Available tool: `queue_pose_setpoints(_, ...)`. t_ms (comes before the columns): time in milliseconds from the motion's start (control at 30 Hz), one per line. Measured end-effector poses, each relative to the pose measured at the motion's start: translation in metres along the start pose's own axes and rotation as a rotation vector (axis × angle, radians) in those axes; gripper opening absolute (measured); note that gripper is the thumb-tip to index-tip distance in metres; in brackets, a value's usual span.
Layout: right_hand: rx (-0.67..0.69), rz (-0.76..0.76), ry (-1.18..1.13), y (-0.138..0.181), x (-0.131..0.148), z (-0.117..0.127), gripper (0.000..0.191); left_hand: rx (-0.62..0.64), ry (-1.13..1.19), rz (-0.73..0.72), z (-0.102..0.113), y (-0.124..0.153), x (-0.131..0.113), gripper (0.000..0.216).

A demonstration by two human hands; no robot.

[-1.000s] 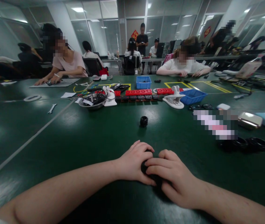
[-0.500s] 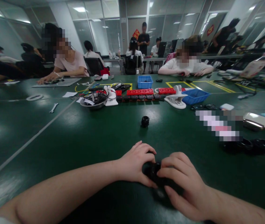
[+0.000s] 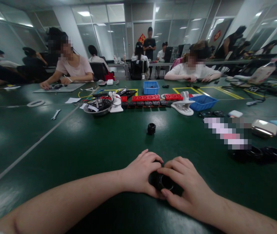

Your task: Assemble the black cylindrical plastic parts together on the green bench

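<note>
Low in the head view, my left hand point(image 3: 142, 174) curls its thumb and fingers around the far and left sides of a black hollow cylinder point(image 3: 165, 182). My right hand point(image 3: 189, 187) closes on the same cylinder from the right, fingertips at its top edge and thumb at the near side. The cylinder's round opening with a shiny rim shows between the hands; its lower part is hidden. Beyond the hands, a smaller black ribbed cylinder point(image 3: 151, 128) stands upright on the green table point(image 3: 99, 139).
Several black rings point(image 3: 272, 154) lie at the right, near a silver case point(image 3: 264, 128). Across the middle are a metal bowl point(image 3: 98, 112) with cables, red power strips point(image 3: 145, 97), white clamps point(image 3: 184, 105) and blue bins point(image 3: 204, 102). A wrench point(image 3: 56, 114) lies left. People sit opposite.
My right hand has moved left and closer to my left hand, its fingers now against the cylinder. The cylinder's opening shows more clearly. My left hand has hardly moved.
</note>
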State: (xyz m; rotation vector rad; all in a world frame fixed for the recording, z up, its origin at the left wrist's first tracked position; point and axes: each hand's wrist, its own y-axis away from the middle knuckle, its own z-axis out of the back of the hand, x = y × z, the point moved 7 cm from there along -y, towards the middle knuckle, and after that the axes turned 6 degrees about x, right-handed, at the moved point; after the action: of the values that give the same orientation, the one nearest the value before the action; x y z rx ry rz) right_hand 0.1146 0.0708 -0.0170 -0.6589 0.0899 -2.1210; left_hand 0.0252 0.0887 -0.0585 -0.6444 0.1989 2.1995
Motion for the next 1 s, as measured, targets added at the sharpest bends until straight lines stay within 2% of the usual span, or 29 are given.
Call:
queue_pose_setpoints(167,0.070,0.080,0.002,-0.003,0.009,-0.003,0.035,0.028,-0.001,0.012,-0.002,-0.001,0.000,0.051)
queue_pose_setpoints(300,0.131,0.099,-0.035,-0.003,0.015,-0.006,0.040,0.016,-0.014,0.005,-0.001,-0.001,0.000,0.045)
queue_pose_setpoints(433,0.154,0.108,-0.076,0.000,0.018,-0.011,0.035,-0.011,-0.021,-0.004,0.000,-0.001,0.000,0.041)
queue_pose_setpoints(667,0.088,0.196,-0.015,0.006,0.022,-0.017,0.020,0.013,-0.009,-0.002,-0.003,-0.001,0.002,0.040)
queue_pose_setpoints(900,0.235,0.293,0.020,0.007,0.033,-0.010,0.012,0.019,0.018,0.013,0.000,0.000,0.002,0.037)
queue_pose_setpoints(967,0.197,0.334,0.003,0.009,0.035,-0.003,0.015,0.022,0.021,0.016,0.000,0.000,0.001,0.037)
queue_pose_setpoints(1000,0.134,0.334,-0.010,0.010,0.034,0.002,0.019,0.024,0.018,0.018,0.000,0.000,0.001,0.037)
